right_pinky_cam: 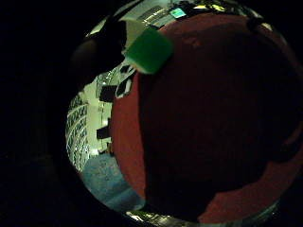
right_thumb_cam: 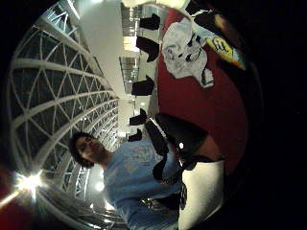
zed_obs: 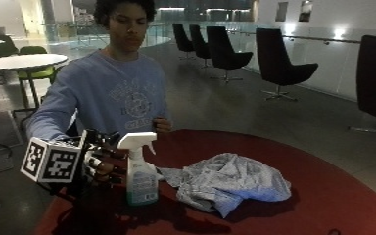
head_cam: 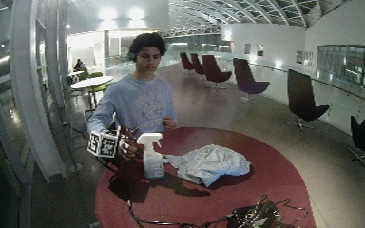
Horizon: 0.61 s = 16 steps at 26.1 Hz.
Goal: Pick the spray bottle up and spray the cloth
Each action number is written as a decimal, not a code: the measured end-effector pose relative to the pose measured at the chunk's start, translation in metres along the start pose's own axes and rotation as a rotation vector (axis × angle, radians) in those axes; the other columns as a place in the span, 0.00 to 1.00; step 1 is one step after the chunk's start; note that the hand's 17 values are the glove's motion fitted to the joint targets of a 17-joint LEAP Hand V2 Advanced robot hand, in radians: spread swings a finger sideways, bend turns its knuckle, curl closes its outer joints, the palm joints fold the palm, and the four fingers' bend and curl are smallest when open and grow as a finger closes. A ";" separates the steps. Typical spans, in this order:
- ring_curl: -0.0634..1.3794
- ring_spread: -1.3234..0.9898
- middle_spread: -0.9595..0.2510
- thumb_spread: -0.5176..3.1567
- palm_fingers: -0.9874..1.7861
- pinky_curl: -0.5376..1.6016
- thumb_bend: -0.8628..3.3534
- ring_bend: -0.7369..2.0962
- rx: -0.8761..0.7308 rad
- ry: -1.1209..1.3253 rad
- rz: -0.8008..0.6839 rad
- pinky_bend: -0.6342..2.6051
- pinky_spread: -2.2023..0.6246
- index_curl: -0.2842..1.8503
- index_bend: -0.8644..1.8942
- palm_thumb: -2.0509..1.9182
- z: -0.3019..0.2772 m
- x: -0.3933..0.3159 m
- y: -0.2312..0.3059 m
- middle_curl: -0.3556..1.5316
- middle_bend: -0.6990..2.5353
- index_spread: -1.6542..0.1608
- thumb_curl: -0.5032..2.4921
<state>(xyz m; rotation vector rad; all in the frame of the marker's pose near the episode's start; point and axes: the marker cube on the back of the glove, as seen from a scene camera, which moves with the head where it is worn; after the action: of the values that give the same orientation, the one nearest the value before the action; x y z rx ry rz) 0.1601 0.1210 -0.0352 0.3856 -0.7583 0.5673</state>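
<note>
A spray bottle with a white trigger head and a pale label stands upright on the round red table. My gloved right hand hovers just beside it, on the side away from the cloth. Its fingers are loosely curled toward the bottle's neck but not round it. The crumpled light grey cloth lies in a heap right next to the bottle, one corner reaching its base. In the little finger side palm view only red tabletop shows.
The person's bare left hand is held at the chest behind the table's far edge. A dark tangle of gear lies at the table's near edge. Black swivel chairs stand well behind the table.
</note>
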 end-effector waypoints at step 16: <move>0.28 0.56 0.76 0.42 0.61 0.41 0.20 0.42 0.115 -0.163 -0.028 0.29 0.84 0.24 0.33 0.67 0.024 0.024 -0.080 0.39 0.29 0.71 0.26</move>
<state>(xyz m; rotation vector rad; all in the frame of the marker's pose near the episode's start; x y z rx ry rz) 0.2098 0.0542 -0.0113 0.5529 -0.8779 0.5595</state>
